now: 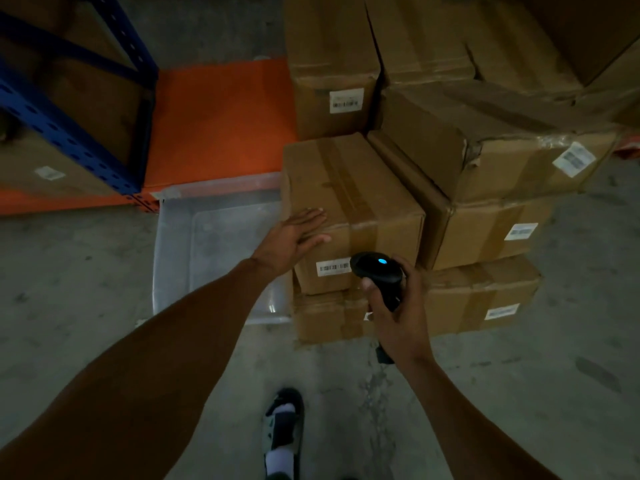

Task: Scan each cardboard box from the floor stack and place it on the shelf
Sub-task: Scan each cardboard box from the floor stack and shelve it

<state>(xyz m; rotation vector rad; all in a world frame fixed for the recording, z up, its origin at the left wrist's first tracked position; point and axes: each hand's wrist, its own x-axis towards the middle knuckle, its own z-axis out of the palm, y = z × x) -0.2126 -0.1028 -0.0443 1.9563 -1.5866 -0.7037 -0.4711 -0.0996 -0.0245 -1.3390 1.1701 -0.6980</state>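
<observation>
A taped brown box, barcode label facing front, tops the floor stack beside the blue shelf.

We see a grey concrete floor. A stack of brown cardboard boxes sits right on it. Beside the stack lies a clear plastic bin. Behind the bin an orange board, maybe the shelf's bottom, lies under the blue shelf frame.

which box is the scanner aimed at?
The top box of the nearest stack, the only one with the left hand flat on it; the right hand holds the scanner at its front label.
</observation>
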